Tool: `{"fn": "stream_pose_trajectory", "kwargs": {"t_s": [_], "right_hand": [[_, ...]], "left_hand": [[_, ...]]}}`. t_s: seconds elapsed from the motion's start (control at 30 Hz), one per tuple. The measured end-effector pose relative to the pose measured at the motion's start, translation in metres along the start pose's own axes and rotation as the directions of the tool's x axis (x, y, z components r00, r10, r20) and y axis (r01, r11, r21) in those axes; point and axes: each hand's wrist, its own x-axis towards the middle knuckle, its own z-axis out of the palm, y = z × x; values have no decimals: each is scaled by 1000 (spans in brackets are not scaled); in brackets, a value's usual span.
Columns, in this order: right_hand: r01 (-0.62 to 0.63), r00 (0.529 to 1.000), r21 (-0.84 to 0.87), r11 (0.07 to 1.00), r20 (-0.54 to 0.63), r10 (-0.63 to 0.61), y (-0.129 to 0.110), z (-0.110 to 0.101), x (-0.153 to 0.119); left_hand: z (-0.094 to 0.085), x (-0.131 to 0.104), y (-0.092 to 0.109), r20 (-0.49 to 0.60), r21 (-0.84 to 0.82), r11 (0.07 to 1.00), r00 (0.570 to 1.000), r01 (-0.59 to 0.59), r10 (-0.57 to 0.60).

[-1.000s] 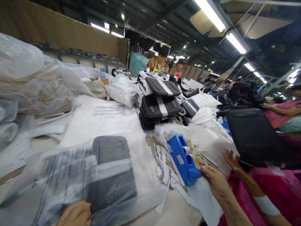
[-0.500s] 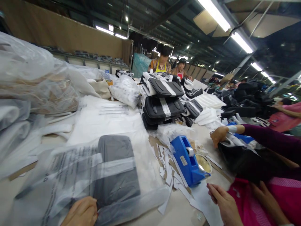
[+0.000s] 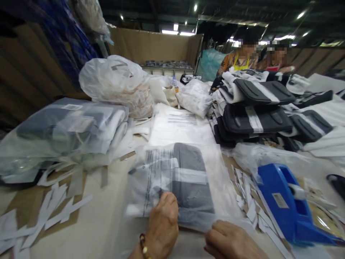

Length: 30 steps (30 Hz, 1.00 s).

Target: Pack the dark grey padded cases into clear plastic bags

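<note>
A dark grey padded case (image 3: 190, 187) with a white band across it lies inside a clear plastic bag (image 3: 159, 169) printed with dark lines of text. My left hand (image 3: 164, 219), a beaded bracelet at its wrist, is closed on the near side of the bag, left of the case. At the bag's near right corner my right hand (image 3: 229, 239) is closed, its curled fingers at the plastic edge. Some motion blur softens both hands, and their fingertips are mostly hidden. A stack of white printed bags (image 3: 180, 126) lies flat just beyond the case.
A blue tape dispenser (image 3: 288, 205) stands at right, beside scattered white paper strips (image 3: 250, 201). Black banded cases (image 3: 256, 120) are piled behind it. Filled plastic bags (image 3: 72, 126) sit at left, with more paper strips (image 3: 54, 212) in front. Two people (image 3: 242, 59) are across the table.
The view has swung left. My right hand has come from beside the tape dispenser to the bag's near right corner and closed. My left hand stays on the bag. The co-worker's arms have left view.
</note>
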Motion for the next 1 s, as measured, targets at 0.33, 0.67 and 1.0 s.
{"fn": "stream_pose_trajectory", "kwargs": {"t_s": [0.33, 0.67, 1.0], "right_hand": [[-219, 963, 1, 976, 158, 216, 4, 10, 66], [-513, 855, 401, 759, 156, 495, 42, 14, 67], [96, 765, -452, 887, -536, -356, 12, 77, 32]], "left_hand": [[2, -2, -1, -5, -51, 999, 1000, 11, -11], [-1, -1, -1, 53, -112, 993, 998, 39, -34], [1, 3, 1, 11, -53, 999, 1000, 13, -12]]}}
